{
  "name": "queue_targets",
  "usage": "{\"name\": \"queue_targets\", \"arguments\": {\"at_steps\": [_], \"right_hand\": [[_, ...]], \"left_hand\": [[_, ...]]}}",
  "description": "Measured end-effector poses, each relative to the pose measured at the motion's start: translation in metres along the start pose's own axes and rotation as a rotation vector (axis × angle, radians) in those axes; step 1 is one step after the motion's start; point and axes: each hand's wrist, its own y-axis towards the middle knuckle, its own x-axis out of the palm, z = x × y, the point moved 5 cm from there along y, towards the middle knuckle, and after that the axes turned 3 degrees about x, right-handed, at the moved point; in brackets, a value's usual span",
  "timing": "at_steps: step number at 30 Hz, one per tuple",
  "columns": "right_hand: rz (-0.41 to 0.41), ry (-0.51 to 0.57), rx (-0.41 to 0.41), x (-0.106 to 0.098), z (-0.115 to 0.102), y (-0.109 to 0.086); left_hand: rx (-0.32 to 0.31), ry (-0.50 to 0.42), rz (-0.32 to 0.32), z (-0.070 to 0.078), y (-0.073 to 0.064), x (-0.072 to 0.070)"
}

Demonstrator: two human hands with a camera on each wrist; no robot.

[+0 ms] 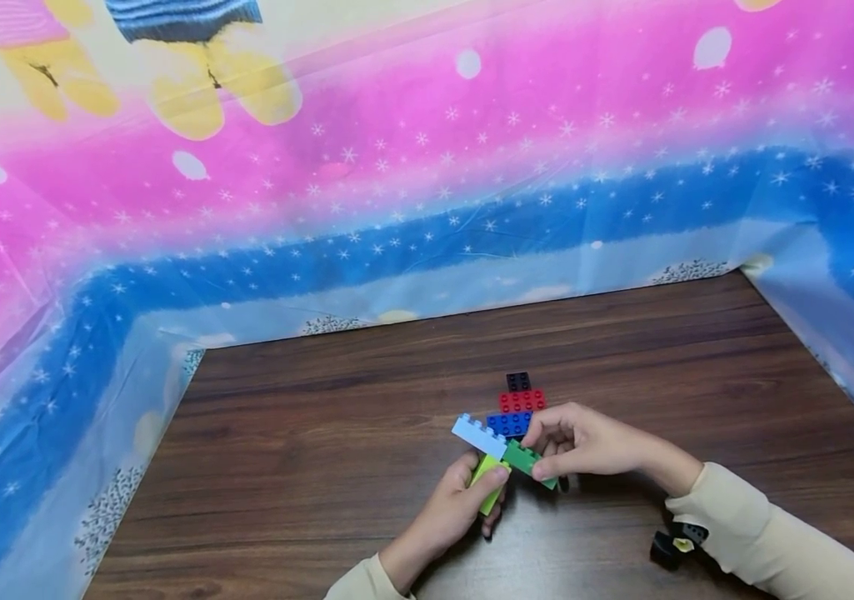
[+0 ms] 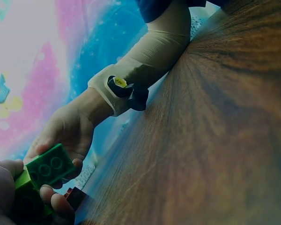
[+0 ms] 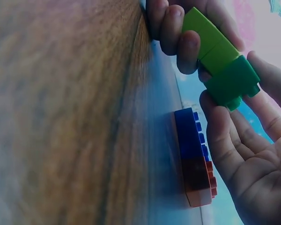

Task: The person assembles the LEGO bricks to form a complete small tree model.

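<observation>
My left hand (image 1: 451, 507) grips a lime-green toy brick (image 1: 488, 490) between thumb and fingers. A light blue brick (image 1: 477, 435) angles out to the upper left from the lime one's far end. With thumb and fingertips, my right hand (image 1: 595, 442) pinches a dark green brick (image 1: 522, 457), whose near end meets the lime and light blue bricks. In the right wrist view, the dark green brick (image 3: 232, 82) sits against the end of the lime brick (image 3: 213, 41). The left wrist view shows round hollows under the dark green brick (image 2: 49, 165).
Just beyond my hands, a blue brick (image 1: 507, 424), a red brick (image 1: 522, 401) and a black brick (image 1: 518, 382) lie in a row on the dark wooden table (image 1: 307, 450). A patterned pink and blue cloth (image 1: 397, 200) rises behind the table's far edge.
</observation>
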Motion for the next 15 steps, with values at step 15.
{"name": "queue_targets", "arguments": {"at_steps": [15], "right_hand": [[0.038, -0.034, 0.034, 0.0027, -0.0008, 0.0000]], "left_hand": [[-0.005, -0.037, 0.009, -0.0010, 0.0005, -0.0011]]}}
